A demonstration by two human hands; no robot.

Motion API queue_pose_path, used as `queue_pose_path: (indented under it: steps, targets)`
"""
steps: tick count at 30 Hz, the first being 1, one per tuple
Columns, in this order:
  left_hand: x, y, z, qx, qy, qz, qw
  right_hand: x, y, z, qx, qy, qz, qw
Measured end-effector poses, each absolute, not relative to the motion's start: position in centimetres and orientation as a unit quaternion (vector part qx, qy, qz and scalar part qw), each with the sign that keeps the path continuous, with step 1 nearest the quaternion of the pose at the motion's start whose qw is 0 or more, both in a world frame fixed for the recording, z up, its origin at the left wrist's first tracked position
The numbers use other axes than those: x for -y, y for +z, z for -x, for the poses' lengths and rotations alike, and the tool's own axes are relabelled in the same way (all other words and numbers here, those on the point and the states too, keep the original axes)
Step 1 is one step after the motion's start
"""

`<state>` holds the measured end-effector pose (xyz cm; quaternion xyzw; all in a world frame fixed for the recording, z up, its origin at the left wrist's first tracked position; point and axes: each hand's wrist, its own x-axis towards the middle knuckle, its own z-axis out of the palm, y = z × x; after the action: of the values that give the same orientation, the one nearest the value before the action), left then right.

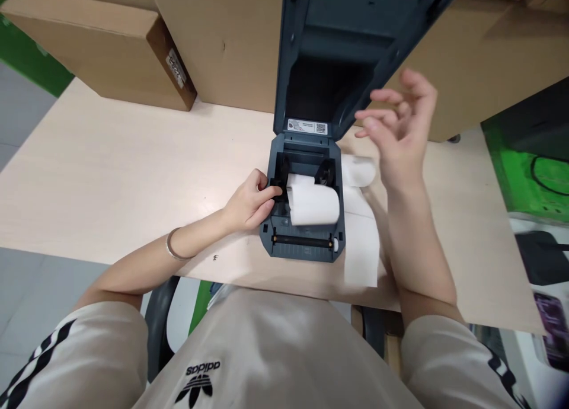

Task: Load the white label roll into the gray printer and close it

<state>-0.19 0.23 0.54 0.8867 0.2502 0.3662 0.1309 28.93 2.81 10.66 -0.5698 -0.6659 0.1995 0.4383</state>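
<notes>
White paper roll (315, 206): sits slightly askew inside the open printer (303, 252), just right of the left fingertips and below and left of the right ones; it looks loosely placed, so a nudge from the left fingers could tip it or push it sideways.
Left holder (283, 166): black, at the left index fingertip; pressing it unevenly could leave the roll crooked. Whether it grips the roll end, I cannot tell.
Right holder (326, 172): beyond the roll from the left fingers; if it misses the core, that end could probably slip free.
Dark lid (351, 32): stands raised above the left fingers; a knock from the right hand might bring it down onto them.
Paper strip (361, 243): lies on the table (448, 219) below the right fingers, beside the printer; a passing forearm could drag or crease it.
Left hand (246, 203): palm low at the printer's side, index reaching over the rim, thumb just below it; whether they pinch anything, I cannot tell.
Right hand (402, 139): raised beside the lid, fingers loosely curled and apart from the thumb, holding nothing; touch with the lid edge is unclear.
Forearms: the left slants in low, a bracelet (169, 246) behind its fingers; the right rises steeply under its own.
</notes>
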Motion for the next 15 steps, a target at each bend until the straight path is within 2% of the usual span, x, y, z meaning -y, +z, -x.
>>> queue_pose_path:
  steps: [3,6,8,15]
  targets:
    - [-0.4,0.6,0.2,-0.255,0.355,-0.89,0.126,-2.9,8.9,-27.9,0.733,0.108,0.554,0.379]
    - [-0.5,0.5,0.3,-0.252,0.365,-0.887,0.127,-2.4,7.7,-26.9,0.845,0.116,0.464,0.237]
    - [-0.6,0.4,0.3,-0.25,0.371,-0.885,0.129,-2.0,7.3,-26.5,0.877,0.117,0.428,0.182]
    - [-0.8,0.5,0.3,-0.229,0.386,-0.885,0.125,-1.6,6.5,-26.0,0.884,0.089,0.431,0.158]
